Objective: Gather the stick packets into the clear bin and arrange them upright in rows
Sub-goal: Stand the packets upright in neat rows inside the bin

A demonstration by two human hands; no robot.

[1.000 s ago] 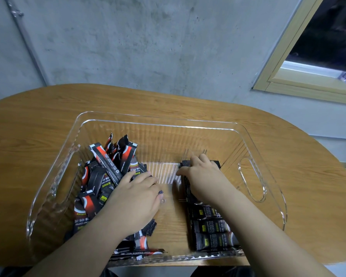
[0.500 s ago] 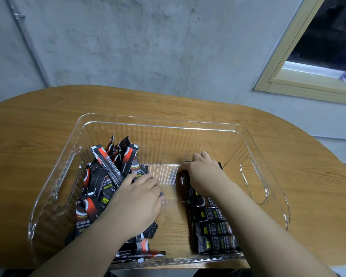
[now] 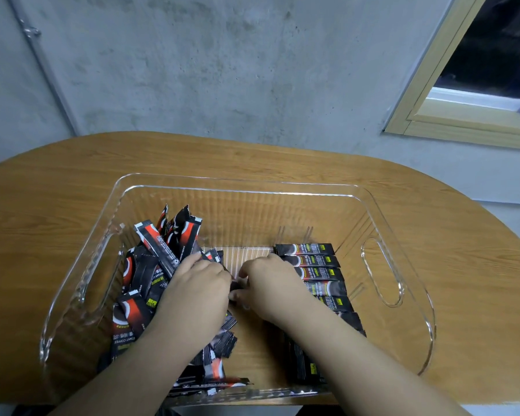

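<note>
All the packets in view are already inside the bin [image 3: 282, 192], which sits on the table [image 3: 57, 205] in the lower middle of the frame. The gathering looks done; the arranging is perhaps half done.

On the right side of the bin a row [image 3: 318, 274] of packets runs from the far wall toward the near edge, packed side by side, though its near end is hidden under the right forearm. Whether they stand on edge or lie flat I cannot tell for sure. On the left a loose pile [image 3: 150, 271] remains, some packets leaning up against the left wall, others flat and crossed over one another along the near edge.

The left hand [image 3: 195, 292] rests on the pile with its fingers curled down into it; what they hold is hidden. The right hand [image 3: 267, 283] meets it at centre, fingertips pinching a dark packet [image 3: 236, 286] between the two hands.

Room to work: a bare strip of bin floor runs between pile and row, wide enough for a further row. The far third of the bin is open too. The bin's walls slope outward, with a handle slot [image 3: 382, 271] at right, so packets set against them may lean. Beyond the bin lie the table's curved far edge and a wall.
</note>
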